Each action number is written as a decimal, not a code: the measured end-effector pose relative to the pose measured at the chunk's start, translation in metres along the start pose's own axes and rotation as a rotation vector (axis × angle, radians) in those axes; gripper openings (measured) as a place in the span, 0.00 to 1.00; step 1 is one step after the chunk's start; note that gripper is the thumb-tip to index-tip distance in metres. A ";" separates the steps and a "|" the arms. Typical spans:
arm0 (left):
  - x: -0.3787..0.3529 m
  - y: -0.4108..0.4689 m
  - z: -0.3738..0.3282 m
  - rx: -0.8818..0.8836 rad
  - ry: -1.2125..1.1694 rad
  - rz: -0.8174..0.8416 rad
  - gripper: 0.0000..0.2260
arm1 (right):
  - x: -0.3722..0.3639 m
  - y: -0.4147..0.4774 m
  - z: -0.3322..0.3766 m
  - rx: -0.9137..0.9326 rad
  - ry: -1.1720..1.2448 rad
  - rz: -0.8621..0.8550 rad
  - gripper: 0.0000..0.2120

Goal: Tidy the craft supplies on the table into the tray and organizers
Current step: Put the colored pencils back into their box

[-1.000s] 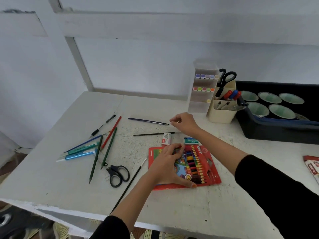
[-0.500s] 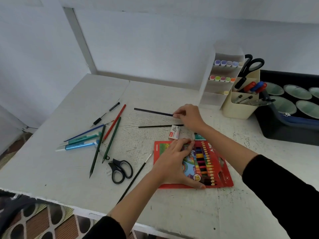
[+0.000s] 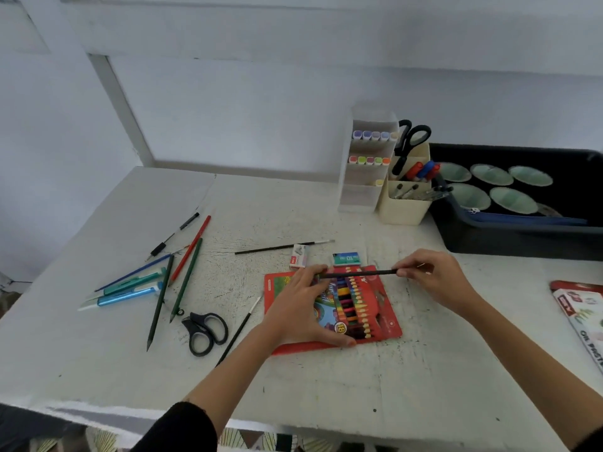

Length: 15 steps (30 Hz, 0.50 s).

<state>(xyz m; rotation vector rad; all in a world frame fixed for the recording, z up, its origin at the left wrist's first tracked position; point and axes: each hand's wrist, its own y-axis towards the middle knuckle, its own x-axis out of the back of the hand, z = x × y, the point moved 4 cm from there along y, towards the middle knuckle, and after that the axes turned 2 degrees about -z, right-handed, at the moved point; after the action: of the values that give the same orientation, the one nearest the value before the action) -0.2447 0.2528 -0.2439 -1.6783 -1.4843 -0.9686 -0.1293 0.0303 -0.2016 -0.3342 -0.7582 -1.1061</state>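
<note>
The right hand (image 3: 434,282) pinches a dark pencil (image 3: 357,274) above the crayon pack (image 3: 365,308) at frame centre, likely to file it; the left hand (image 3: 303,308) lies spread flat, steadying the pack.

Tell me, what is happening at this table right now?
A person is sorting craft supplies. The right hand pinches a dark pencil above the red pencil box, on which the left hand rests. Loose pens, pencils and scissors lie on the table; the cream organizer and black tray stand at the back right.
</note>
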 end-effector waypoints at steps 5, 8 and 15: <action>0.001 -0.001 -0.002 -0.019 0.022 0.035 0.53 | 0.031 -0.041 -0.027 -0.018 -0.072 -0.047 0.10; 0.002 -0.002 -0.004 -0.005 0.036 0.059 0.53 | 0.046 -0.061 -0.039 -0.017 -0.133 -0.059 0.11; 0.005 -0.002 -0.013 0.014 0.224 0.139 0.54 | 0.066 -0.079 -0.048 -0.026 -0.244 -0.117 0.08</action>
<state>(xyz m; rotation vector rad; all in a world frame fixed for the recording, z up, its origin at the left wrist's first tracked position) -0.2470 0.2444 -0.2334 -1.5836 -1.2093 -1.0306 -0.1658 -0.0774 -0.1990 -0.4573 -0.9894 -1.1991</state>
